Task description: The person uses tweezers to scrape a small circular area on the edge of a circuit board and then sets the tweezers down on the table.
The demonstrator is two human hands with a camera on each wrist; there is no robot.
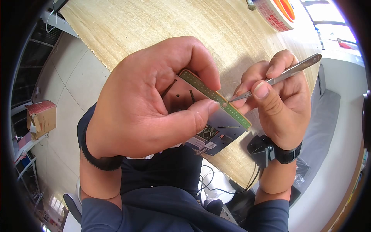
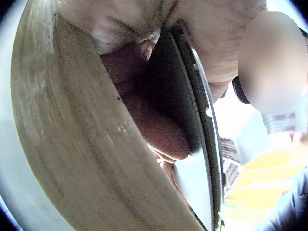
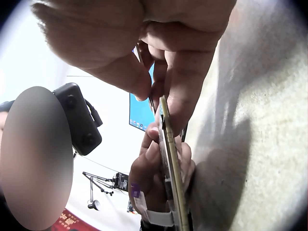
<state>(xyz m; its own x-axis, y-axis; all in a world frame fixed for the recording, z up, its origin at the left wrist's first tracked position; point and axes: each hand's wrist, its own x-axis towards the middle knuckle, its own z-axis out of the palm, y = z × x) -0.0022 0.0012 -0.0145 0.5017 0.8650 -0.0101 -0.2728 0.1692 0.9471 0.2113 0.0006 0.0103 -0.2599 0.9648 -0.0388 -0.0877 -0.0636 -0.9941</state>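
In the head view, my left hand [image 1: 143, 100] grips a flat circuit board [image 1: 236, 116] with a green, dotted strip along its edge. The thumb lies on the board's near face; the other fingers reach round its top edge. My right hand [image 1: 284, 112] pinches a slim metal scalpel [image 1: 295, 69] with a ribbed grip. Its pointed tip is right at a small round hole in the green strip, close to the left thumb. From the right wrist, the board [image 3: 174, 168] appears edge-on, with the left hand [image 3: 147, 175] behind it. Most of the left fingers are hidden.
Beneath the hands lies a wooden table [image 1: 127, 27]. A white tub [image 1: 270, 17] with red print and an orange rim stands at the far right. Black cables [image 1: 232, 192] hang below the right wrist. On the floor at left sits a cardboard box [image 1: 42, 120].
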